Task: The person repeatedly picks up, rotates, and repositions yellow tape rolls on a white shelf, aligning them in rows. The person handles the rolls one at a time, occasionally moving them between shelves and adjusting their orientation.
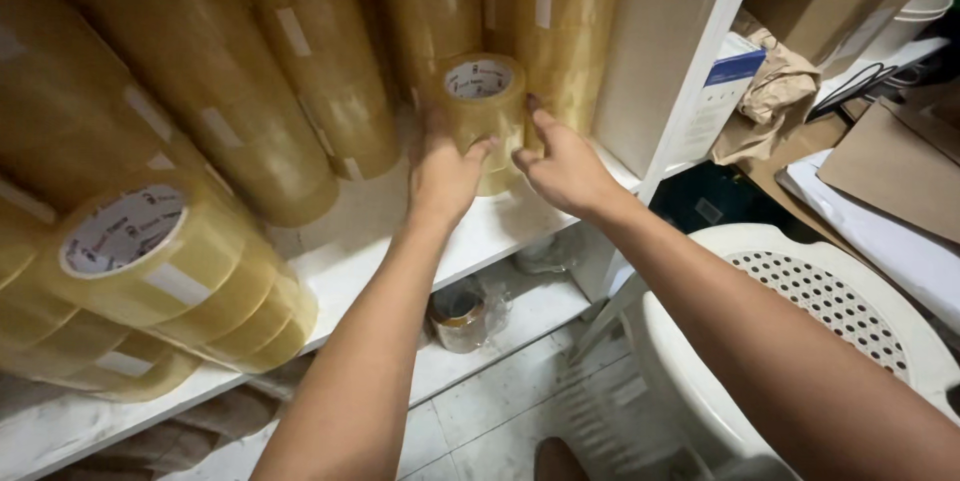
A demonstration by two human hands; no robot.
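A short stack of clear packing tape rolls (484,101) stands on a white shelf (350,241), its white core label facing up toward me. My left hand (443,169) presses against the stack's left front side. On the right side, my right hand (562,163) holds it with fingers spread. Both hands grip the same stack. Long sleeves of stacked tape rolls (320,61) lean behind and to the left of it.
More tape stacks (160,271) lie at the shelf's left front. A white shelf upright (700,71) stands to the right, with crumpled brown paper (775,91) and cardboard (890,166) beyond. A white plastic stool (820,311) is under my right arm. One tape roll (458,316) sits below on the tiled floor.
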